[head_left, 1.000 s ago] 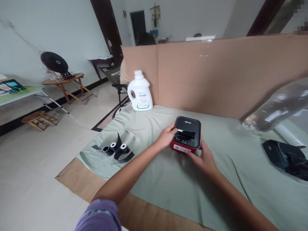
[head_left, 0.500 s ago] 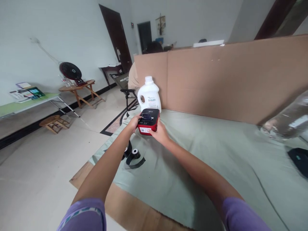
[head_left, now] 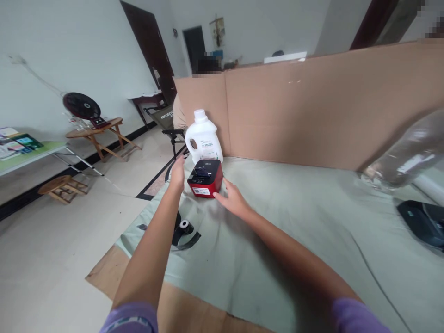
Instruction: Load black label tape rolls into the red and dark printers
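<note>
A small red and black label printer (head_left: pixel 204 188) rests upright on the green cloth, just in front of a white detergent bottle (head_left: pixel 205 138). To its left is my left hand (head_left: pixel 177 175), raised with fingers stretched out and a gap between it and the printer. My right hand (head_left: pixel 234 199) sits by the printer's right front corner, thumb and fingers apart and no longer wrapped around it; whether a fingertip still touches is unclear. Nearer to me, black ribbon rolls (head_left: pixel 184 225) with white cores lie on the cloth, partly hidden behind my left forearm.
A tall cardboard panel (head_left: pixel 294 106) stands along the back of the green cloth (head_left: pixel 277 222). At the right lie a clear plastic-wrapped bundle (head_left: pixel 402 152) and a black device (head_left: pixel 421 224). A fan (head_left: pixel 82 106) on a wooden stool and a green-topped table (head_left: pixel 48 149) stand left.
Both hands carried the printer leftward from mid-cloth and put it down before the detergent bottle. Since then my left hand has come off it and my right hand has loosened.
</note>
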Demonstrator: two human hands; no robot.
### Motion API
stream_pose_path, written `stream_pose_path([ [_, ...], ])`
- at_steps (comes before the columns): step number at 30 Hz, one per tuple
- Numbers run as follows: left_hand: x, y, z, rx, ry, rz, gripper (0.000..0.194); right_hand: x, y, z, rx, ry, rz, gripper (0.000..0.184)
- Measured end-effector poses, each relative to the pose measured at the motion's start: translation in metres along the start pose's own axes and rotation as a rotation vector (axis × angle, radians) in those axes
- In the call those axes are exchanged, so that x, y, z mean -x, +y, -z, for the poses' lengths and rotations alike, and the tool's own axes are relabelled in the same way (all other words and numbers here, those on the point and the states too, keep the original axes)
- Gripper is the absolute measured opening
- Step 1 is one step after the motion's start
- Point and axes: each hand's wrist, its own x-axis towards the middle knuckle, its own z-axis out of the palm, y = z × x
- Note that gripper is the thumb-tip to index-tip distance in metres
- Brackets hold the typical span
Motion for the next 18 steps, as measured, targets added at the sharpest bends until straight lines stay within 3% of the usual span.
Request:
stream_pose_path([
  [2, 0.023, 0.018, -0.012, -0.022, 0.092, -0.216, 0.05, 0.027, 0.019, 0.037, 0.046, 0.025, -0.007, 0.059],
  [4, 0.063, 0.022, -0.042, -0.107, 0.0, -0.495, 0.05, 0.06, 0.045, 0.087, 0.15, 0.09, -0.021, 0.041],
  [5, 0.088, 0.017, -0.063, -0.205, -0.148, -0.581, 0.049, 0.077, 0.059, 0.116, 0.225, 0.118, -0.02, 0.035],
  [8, 0.162, -0.014, -0.128, -0.494, -0.755, -0.685, 0.049, 0.133, 0.097, 0.212, 0.452, 0.309, -0.084, 0.034],
  [9, 0.183, -0.026, -0.147, -0.567, -0.906, -0.701, 0.051, 0.153, 0.106, 0.244, 0.537, 0.385, -0.118, 0.035],
  [11, 0.212, -0.046, -0.172, -0.666, -1.086, -0.729, 0.055, 0.191, 0.12, 0.303, 0.705, 0.527, -0.19, 0.037],
  [14, 0.228, -0.059, -0.182, -0.736, -1.166, -0.78, 0.058, 0.239, 0.133, 0.373, 0.844, 0.706, -0.362, 0.037],
  [18, 0.233, -0.057, -0.171, -0.795, -1.162, -0.799, 0.059, 0.262, 0.151, 0.43, 0.708, 0.827, -0.748, 0.049],
])
